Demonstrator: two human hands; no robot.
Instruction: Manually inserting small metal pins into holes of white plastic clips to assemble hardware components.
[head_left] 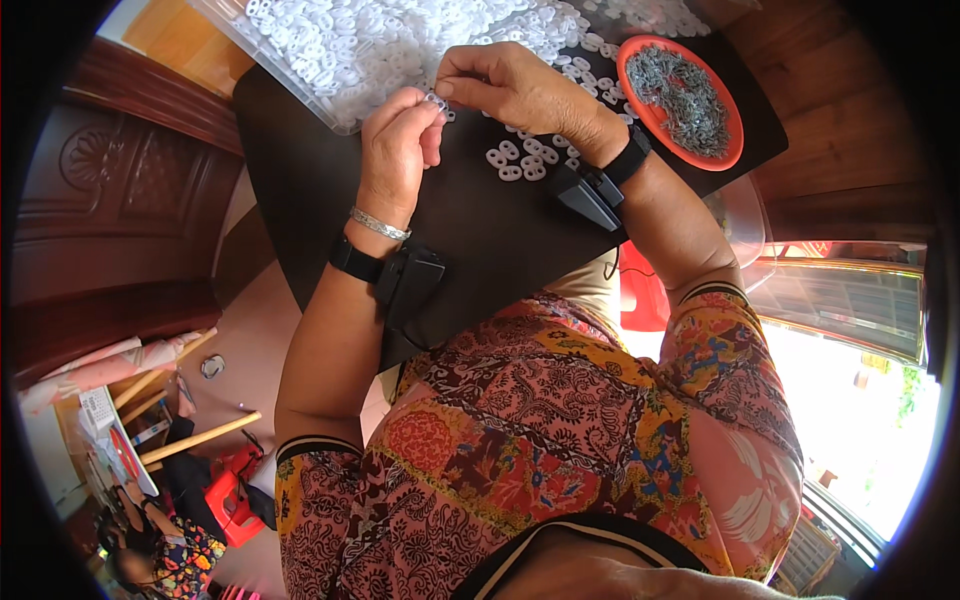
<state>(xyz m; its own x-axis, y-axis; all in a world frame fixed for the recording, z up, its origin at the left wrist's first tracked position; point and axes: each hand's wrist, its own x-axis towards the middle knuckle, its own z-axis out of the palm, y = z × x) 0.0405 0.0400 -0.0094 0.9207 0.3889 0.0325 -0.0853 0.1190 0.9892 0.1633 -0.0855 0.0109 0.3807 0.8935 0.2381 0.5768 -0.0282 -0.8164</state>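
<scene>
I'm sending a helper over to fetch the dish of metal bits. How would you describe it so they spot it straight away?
Start at the dark board lying across the person's lap, and go to its far right corner, just beyond the right hand. There sits a shallow round orange-red dish filled with small grey metal pieces. It is the only coloured container: the white plastic rings beside it lie loose.

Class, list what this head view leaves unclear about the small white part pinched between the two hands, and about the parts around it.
- Small white plastic ring piece: mostly hidden by the fingertips of the left hand and right hand.
- Heap of white plastic pieces: cut off by the top edge.
- Grey metal bits in the round orange dish: too small to tell shapes.
</scene>
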